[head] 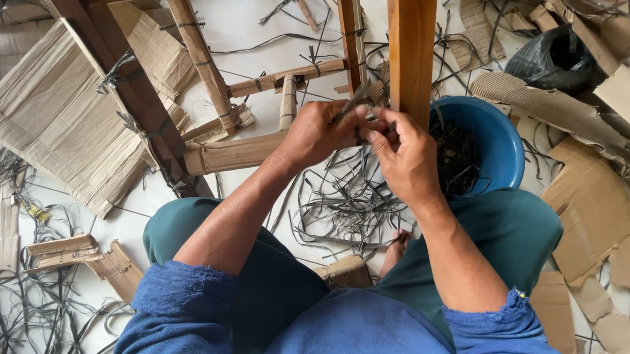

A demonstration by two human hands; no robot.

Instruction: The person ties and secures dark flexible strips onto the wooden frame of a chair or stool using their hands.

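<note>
The wooden chair frame (123, 86) lies tipped on the white floor (243, 21), its rungs wrapped in cardboard (52, 119), one bare wooden leg (410, 48) rising just ahead of you. Right of that leg stands a blue plastic basin (501, 145) with dark scraps inside. Cut black strapping (342, 199) litters the floor between your knees. Your left hand (320, 132) is closed around a small tool (352, 101) beside the leg; your right hand (403, 159) pinches a dark strap end against it, fingers curled tight.
</note>
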